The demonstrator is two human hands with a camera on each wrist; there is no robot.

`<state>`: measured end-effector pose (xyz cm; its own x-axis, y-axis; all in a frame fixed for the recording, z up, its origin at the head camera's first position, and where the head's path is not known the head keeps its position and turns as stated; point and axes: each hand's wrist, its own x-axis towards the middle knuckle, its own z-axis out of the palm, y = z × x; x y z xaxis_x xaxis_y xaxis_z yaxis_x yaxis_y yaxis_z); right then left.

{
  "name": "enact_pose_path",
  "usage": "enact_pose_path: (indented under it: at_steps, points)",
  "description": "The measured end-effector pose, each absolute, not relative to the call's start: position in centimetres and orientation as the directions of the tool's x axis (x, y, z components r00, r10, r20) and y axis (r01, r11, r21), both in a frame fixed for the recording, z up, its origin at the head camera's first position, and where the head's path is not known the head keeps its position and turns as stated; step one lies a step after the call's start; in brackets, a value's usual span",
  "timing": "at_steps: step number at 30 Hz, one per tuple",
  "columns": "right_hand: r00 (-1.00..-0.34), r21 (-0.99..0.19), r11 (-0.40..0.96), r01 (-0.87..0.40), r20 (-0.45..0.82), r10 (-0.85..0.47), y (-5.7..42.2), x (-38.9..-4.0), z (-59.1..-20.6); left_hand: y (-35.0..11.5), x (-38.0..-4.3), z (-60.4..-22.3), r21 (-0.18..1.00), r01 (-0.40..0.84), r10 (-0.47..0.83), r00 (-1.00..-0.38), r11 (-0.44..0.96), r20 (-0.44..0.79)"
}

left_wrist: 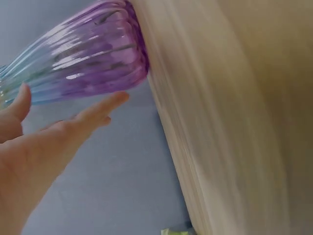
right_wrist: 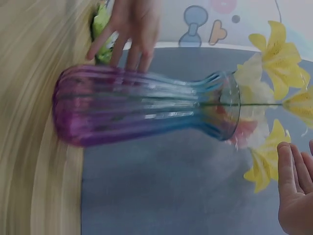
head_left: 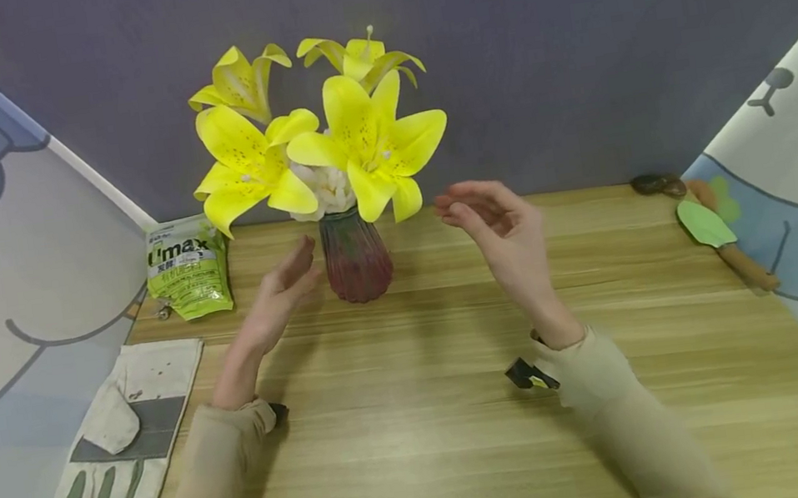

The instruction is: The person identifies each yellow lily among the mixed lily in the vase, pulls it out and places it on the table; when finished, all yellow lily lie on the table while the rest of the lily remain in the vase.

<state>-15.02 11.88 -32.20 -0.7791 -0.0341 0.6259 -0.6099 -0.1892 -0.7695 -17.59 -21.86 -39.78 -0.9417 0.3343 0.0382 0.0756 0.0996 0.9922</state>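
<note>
A ribbed glass vase stands upright on the wooden table, purple at its base and blue toward the neck in the right wrist view. Large yellow lilies and pale flowers rise from it. My left hand is beside the vase's left side, fingers extended and holding nothing. In the left wrist view, the fingers of that hand lie close along the purple glass; contact is unclear. To the right of the lilies, my right hand is raised with loosely bent fingers, apart from the petals and holding nothing.
A green fertilizer bag stands at the back left, with white-grey work gloves in front of it. A trowel with a green blade and dark stones lie at the right edge. A dark wall closes the back.
</note>
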Motion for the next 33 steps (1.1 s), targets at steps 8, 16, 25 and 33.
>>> enact_pose_path:
  at_steps: [8,16,25,33]
  points:
    - [-0.747,-0.747,-0.092,-0.658,0.664,-0.042,9.2,-15.8,-31.8,-21.0,-18.4,-40.2,0.995,0.061,0.342,-0.939,0.072,0.033]
    - [-0.791,-0.789,-0.084,-0.608,0.612,-0.024,7.0,-16.6,-31.4,-20.4,-18.6,-40.5,0.995,0.061,0.336,-0.941,0.077,0.032]
    - [-0.799,-0.796,-0.095,-0.597,0.601,-0.014,5.4,-17.3,-31.1,-20.2,-18.7,-41.0,0.993,0.083,0.33,-0.943,0.083,0.051]
    - [-0.732,-0.729,0.151,-0.668,0.68,0.046,4.2,-18.0,-30.9,-20.1,-18.6,-40.9,0.99,0.099,0.33,-0.942,0.104,0.06]
